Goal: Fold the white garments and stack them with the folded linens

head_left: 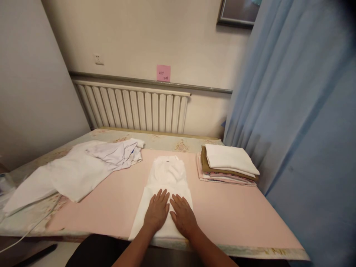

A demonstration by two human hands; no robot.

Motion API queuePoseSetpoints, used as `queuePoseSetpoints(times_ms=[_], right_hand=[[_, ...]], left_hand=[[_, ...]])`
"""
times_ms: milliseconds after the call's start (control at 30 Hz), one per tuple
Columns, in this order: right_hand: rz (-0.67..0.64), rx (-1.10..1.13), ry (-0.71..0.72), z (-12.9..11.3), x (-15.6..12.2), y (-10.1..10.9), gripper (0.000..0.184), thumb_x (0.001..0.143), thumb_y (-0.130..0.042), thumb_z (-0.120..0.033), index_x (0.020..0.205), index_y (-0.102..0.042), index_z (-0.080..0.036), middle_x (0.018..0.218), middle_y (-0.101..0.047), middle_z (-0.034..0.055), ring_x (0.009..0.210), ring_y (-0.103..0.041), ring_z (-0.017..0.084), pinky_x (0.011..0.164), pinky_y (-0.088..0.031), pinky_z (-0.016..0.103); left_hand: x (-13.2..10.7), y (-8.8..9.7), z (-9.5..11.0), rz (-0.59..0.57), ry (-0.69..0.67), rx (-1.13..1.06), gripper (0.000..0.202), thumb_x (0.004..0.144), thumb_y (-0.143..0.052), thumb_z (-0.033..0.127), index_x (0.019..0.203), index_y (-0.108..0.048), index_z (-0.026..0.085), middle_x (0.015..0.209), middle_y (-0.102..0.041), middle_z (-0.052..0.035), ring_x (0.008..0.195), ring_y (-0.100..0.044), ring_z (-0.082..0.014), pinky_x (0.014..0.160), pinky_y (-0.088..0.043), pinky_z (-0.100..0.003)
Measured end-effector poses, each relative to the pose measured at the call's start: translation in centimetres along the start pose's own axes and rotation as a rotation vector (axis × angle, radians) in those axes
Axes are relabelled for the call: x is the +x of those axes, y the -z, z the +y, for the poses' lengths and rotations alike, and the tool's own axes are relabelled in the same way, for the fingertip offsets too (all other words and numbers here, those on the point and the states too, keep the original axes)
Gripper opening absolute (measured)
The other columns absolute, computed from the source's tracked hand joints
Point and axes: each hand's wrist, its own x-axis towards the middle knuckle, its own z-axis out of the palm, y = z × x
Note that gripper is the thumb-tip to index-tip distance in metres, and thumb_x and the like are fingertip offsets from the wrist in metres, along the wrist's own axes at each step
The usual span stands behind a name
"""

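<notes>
A white garment (167, 176), folded into a long narrow strip, lies on the pink mat (228, 211) in front of me. My left hand (157, 211) rests flat on its near half, fingers stretched out. Beside it, my right hand (182, 215) also presses flat on the garment, fingers extended and nearly touching the left. Neither hand grips anything.
A loose heap of white clothes (75, 170) spreads over the table's left side. A stack of folded clothes (226, 163) sits at the right rear. A blue curtain (300, 122) hangs on the right, a radiator (130, 109) stands behind, and a white cable (27, 230) trails at the left front.
</notes>
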Motion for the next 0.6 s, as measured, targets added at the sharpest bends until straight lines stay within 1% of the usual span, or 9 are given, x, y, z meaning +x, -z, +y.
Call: queuePoseSetpoints(times_ms=[267, 400, 600], right_hand=[[0.011, -0.025, 0.016, 0.23, -0.17, -0.47, 0.049, 0.093, -0.048, -0.026, 0.141, -0.043, -0.022, 0.147, -0.043, 0.0051, 0.139, -0.032, 0.022, 0.114, -0.03, 0.046], [0.014, -0.028, 0.017, 0.19, -0.13, -0.39, 0.049, 0.093, -0.049, -0.026, 0.141, -0.043, -0.021, 0.146, -0.044, 0.0062, 0.139, -0.033, 0.023, 0.113, -0.03, 0.047], [0.014, -0.007, 0.012, 0.03, -0.06, -0.14, 0.047, 0.093, -0.049, -0.026, 0.14, -0.045, -0.021, 0.146, -0.044, 0.0056, 0.138, -0.034, 0.023, 0.113, -0.031, 0.047]], left_hand=[[-0.04, 0.03, 0.0, -0.004, 0.0, -0.006, 0.047, 0.094, -0.035, 0.028, 0.14, -0.044, 0.025, 0.148, -0.044, -0.0021, 0.139, -0.033, -0.0243, 0.11, -0.033, -0.047], [0.02, 0.25, 0.1, -0.003, 0.005, -0.006, 0.047, 0.093, -0.036, 0.028, 0.14, -0.044, 0.026, 0.148, -0.045, -0.0022, 0.139, -0.034, -0.0241, 0.11, -0.034, -0.047], [-0.01, 0.27, 0.16, 0.01, 0.004, -0.003, 0.047, 0.093, -0.037, 0.028, 0.139, -0.045, 0.026, 0.147, -0.045, -0.0026, 0.139, -0.034, -0.0234, 0.11, -0.034, -0.046]])
